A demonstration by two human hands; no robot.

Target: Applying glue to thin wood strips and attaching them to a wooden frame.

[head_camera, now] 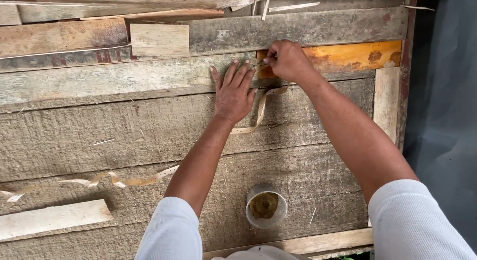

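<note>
Both hands work near the far edge of a rough plank tabletop (99,135). Left hand (233,93) lies flat and open, fingers spread, palm pressing down on the grey boards just beside a thin, pale perforated strip (261,111). Right hand (287,60) is closed, its fingertips pinching the upper end of that strip against the edge of an orange-stained board (348,57). From the pinch the strip loops down past the left hand, passes under the left forearm and trails in loose twists across the planks toward the left edge. Near the person's body stands a small clear plastic cup (266,206) holding a brownish mass. A pale wood offcut (52,219) lies at lower left, and another short light block (159,39) rests on the far boards.
</note>
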